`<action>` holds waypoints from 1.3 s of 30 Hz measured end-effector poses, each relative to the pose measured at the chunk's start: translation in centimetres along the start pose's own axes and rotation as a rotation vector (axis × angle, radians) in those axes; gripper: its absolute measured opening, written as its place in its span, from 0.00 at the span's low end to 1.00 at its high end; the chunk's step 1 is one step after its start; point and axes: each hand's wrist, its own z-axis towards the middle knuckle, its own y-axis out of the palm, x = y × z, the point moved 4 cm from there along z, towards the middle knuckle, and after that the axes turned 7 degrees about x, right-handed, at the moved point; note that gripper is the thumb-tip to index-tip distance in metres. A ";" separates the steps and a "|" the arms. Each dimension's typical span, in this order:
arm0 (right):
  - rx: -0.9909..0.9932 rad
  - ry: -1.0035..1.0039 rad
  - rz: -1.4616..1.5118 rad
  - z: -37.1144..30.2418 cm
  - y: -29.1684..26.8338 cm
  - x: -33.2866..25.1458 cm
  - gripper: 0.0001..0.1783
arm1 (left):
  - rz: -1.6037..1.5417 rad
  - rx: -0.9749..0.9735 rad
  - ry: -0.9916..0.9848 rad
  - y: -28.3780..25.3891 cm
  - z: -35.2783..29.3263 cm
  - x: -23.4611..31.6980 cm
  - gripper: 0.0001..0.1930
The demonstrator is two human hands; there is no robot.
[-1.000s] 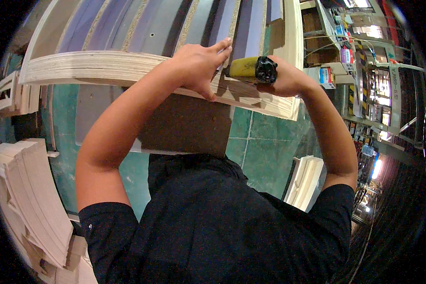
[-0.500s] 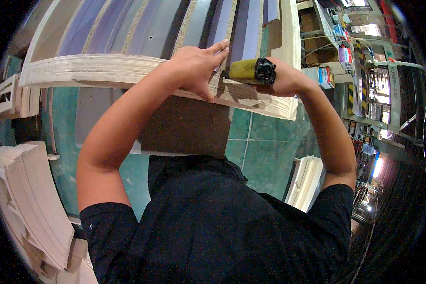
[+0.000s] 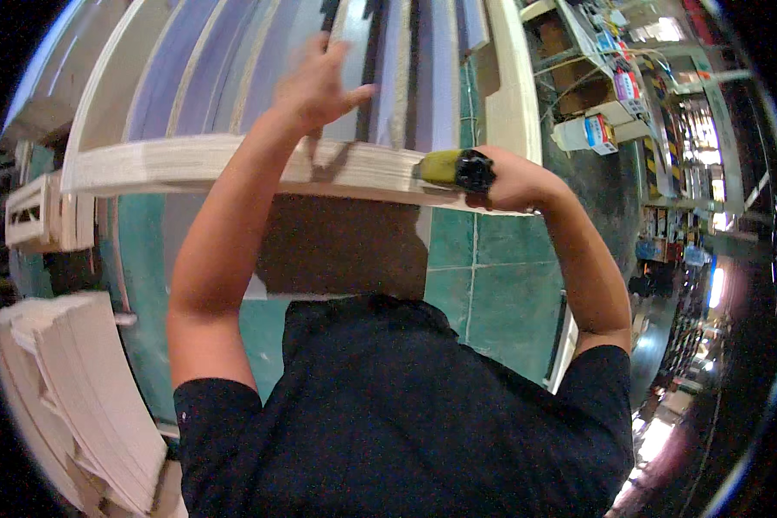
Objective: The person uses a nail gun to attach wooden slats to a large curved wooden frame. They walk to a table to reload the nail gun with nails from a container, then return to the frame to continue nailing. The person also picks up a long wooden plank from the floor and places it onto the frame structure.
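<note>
My right hand (image 3: pixel 514 179) grips a yellow-green nail gun (image 3: pixel 442 168) with a black end cap. The tool's nose rests at or close to the pale plywood front rail (image 3: pixel 190 162) of a large wooden frame, near its right corner; the exact contact is hidden. Slightly smeared by motion, my left hand (image 3: pixel 309 91) hovers over the frame further left, fingers spread and nothing in it. Beneath it run purple-grey slats (image 3: pixel 250 78) with rough, chipboard-like edges, side by side inside the frame.
Green floor (image 3: pixel 514 285) lies below, with a brown board (image 3: pixel 345 246) under the front rail. Stacked pale wooden parts (image 3: pixel 104 380) stand at lower left, beside a smaller wooden frame (image 3: pixel 34 211). Boxes (image 3: pixel 597 134) and shelving fill the right side.
My left hand has lifted from the front rail and moved left over the slats. The nail gun has shifted slightly left along the rail, still in my right hand. The whole view has tilted a little.
</note>
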 end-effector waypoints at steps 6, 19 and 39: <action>0.000 -0.179 -0.046 2.1 0.3 4.3 0.17 | 0.224 -0.516 -0.389 0.3 0.4 1.1 0.39; 0.077 -0.319 -0.125 0.6 0.9 1.5 0.14 | 0.576 -0.520 -0.535 2.8 0.4 -1.2 0.46; 0.064 -0.306 -0.137 2.3 -0.2 2.0 0.17 | 0.434 -0.553 -0.551 2.4 -0.3 -0.4 0.44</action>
